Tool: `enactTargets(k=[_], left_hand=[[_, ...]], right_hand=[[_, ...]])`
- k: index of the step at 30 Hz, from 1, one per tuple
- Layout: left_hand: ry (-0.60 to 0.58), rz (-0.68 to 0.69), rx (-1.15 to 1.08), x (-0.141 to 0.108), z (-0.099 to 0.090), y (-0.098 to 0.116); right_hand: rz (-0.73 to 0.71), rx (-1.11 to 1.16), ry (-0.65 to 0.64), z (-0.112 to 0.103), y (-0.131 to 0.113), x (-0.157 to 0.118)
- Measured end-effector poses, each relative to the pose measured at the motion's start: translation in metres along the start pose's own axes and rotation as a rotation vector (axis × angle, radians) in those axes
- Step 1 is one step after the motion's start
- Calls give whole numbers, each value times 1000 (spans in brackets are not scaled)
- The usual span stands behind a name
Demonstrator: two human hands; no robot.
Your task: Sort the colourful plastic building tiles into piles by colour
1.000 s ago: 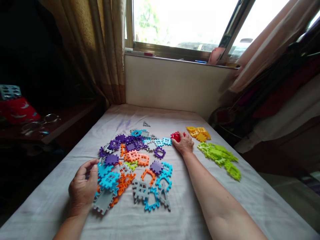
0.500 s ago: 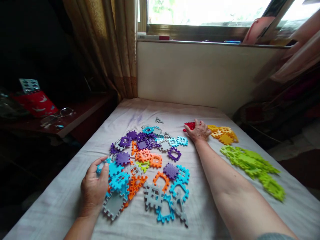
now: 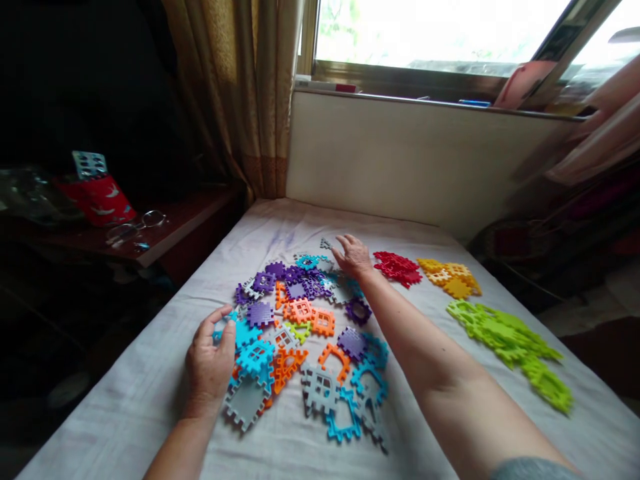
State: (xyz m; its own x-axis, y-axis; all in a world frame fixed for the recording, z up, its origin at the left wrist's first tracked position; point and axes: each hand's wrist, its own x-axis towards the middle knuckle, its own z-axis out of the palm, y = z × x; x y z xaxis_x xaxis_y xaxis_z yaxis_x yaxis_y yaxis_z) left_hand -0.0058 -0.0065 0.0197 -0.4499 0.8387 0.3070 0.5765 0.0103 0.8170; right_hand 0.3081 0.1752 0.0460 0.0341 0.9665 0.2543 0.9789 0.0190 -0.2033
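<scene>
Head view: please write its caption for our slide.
Left hand at cyan pieces, right hand between grey triangle and red pile.

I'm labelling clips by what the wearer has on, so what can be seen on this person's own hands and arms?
The left hand and right hand are ungloved, with no watch or bracelet visible. A grey-blue sleeve edges in on the right arm; no sleeve shows on the left.

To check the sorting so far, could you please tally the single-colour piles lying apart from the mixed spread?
Red pile: 1
Yellow pile: 1
Lime-green pile: 1
Total: 3 piles. The pieces within each overlap too much to count singly.
</scene>
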Motion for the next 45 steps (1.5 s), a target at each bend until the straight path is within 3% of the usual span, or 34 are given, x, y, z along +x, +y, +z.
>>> enactTargets(k=[3, 5, 9, 13, 22, 26, 28, 30, 32, 34, 40, 45], left_hand=[[36, 107, 5, 2, 3, -7], [60, 171, 9, 3, 5, -11], [59, 225, 16, 5, 8, -17], [35, 268, 29, 3, 10, -19], [-65, 353, 43, 1, 16, -15], [-95, 382, 37, 0, 18, -12], [-108, 381, 36, 0, 18, -11], [-112, 380, 34, 1, 19, -10], [-112, 376, 35, 2, 19, -10], [-122, 365, 34, 2, 19, -10], [-174, 357, -64, -4, 21, 1], [-298, 322, -222, -16, 22, 14]], right_hand=[[174, 77, -148, 9, -33, 21], [213, 109, -230, 15, -50, 26], [10, 118, -326, 22, -75, 16], [-191, 116, -369, 15, -86, -10], [-320, 65, -356, -20, -62, -94], [-355, 143, -311, -31, -43, -115], [-242, 162, -215, -35, -27, -116], [-10, 91, -113, -36, -8, -116], [213, 2, -95, -34, 8, -119], [283, -14, -124, -31, 19, -128], [55, 301, -134, -33, 13, -169], [64, 406, 83, -43, -2, -220]])
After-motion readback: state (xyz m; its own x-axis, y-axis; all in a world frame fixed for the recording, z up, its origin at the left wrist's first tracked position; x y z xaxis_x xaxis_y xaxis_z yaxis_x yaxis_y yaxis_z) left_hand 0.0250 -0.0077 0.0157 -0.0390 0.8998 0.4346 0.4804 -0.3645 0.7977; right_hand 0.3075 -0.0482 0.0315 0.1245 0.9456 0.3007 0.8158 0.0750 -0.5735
